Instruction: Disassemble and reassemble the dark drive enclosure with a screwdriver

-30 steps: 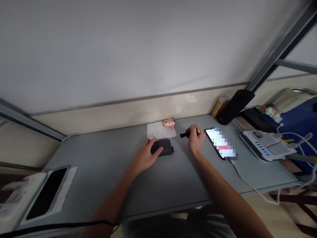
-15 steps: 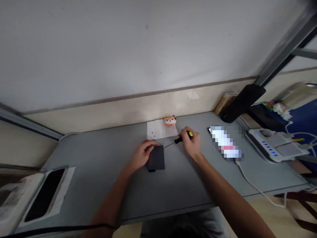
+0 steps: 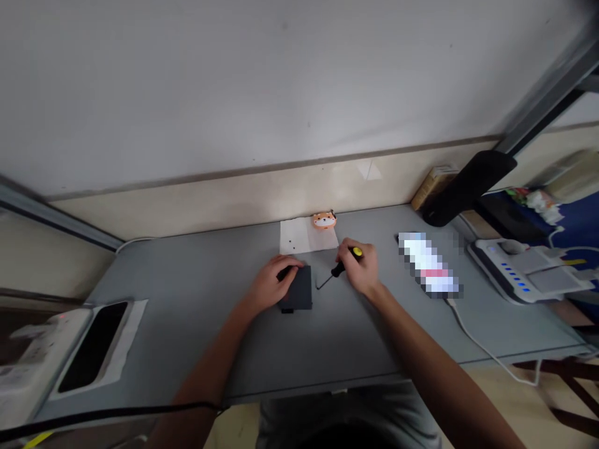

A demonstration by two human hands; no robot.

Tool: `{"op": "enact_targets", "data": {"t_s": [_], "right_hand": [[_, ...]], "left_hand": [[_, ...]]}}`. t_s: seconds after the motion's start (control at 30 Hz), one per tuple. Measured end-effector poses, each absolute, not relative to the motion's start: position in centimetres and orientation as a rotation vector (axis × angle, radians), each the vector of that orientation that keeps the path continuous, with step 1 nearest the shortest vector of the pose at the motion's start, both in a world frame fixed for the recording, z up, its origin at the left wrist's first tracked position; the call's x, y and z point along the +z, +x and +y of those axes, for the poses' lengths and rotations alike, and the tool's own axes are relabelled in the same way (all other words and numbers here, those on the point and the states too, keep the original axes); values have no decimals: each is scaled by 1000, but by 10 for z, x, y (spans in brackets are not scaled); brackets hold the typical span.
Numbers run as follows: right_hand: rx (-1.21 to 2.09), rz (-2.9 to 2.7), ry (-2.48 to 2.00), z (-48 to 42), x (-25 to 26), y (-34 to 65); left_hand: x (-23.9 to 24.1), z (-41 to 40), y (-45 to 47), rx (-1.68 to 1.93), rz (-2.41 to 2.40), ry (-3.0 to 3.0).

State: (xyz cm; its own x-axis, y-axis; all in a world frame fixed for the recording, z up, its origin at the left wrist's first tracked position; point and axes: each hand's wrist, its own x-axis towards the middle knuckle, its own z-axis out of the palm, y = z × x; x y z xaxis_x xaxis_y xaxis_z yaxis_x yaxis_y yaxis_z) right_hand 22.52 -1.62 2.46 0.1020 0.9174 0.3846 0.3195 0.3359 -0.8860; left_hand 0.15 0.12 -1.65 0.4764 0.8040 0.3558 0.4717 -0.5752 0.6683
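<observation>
A thin dark rectangular device point(image 3: 301, 290) lies flat on the grey desk. My left hand point(image 3: 274, 280) grips its left side, fingers curled over the far edge and thumb across the top. A small tab sticks out at its near edge. In my right hand point(image 3: 359, 265) is a screwdriver point(image 3: 337, 269) with a black and yellow handle, fingers closed round it. Its thin shaft slants down to the left, and the tip stands just right of the device, apart from it. A tiny dark bit seems to be at the tip, too small to name.
Behind the hands lies a white paper point(image 3: 294, 236) with small dark specks and an orange animal-faced case point(image 3: 324, 220). A lit phone point(image 3: 428, 265) on a cable and a power strip point(image 3: 510, 274) are at right, a black cylinder point(image 3: 468, 187) behind. Another phone point(image 3: 93, 346) lies left.
The screwdriver's tip has dropped from beside the device's upper right edge toward me, and its shaft is steeper. My left hand reaches further over the device. The view has shifted slightly.
</observation>
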Motion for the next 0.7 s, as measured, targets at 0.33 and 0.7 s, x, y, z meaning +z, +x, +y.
{"op": "enact_targets", "data": {"t_s": [0.33,0.7], "right_hand": [[800,-1535,-1145,-24,30,215],[790,-1542,-1125,-25,34,215]], "left_hand": [[-9,-4,5,873,1128,2291],[1,-17,11,929,1021,2446]]}}
